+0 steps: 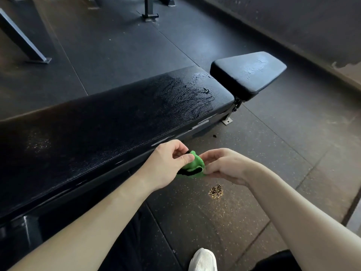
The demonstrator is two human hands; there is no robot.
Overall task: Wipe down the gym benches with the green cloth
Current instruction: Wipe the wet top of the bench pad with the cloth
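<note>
A long black padded gym bench (101, 130) runs from the lower left to the middle, with wet streaks near its far end. Its separate black seat pad (248, 73) stands beyond it, also damp. I hold a bunched green cloth (193, 165) with a black edge in the air just in front of the bench's near side. My left hand (168, 163) pinches the cloth from the left between thumb and fingers. From the right, my right hand (224, 165) pinches its other side. Both hands hang over the floor, not touching the bench.
Dark speckled rubber floor (273, 153) lies right of the bench, with a small pile of crumbs (215, 191) on it. My white shoe (203, 260) shows at the bottom. Metal equipment legs (23, 42) stand at the far left and a rack post (149, 10) at the top. A wall (312, 20) runs along the right.
</note>
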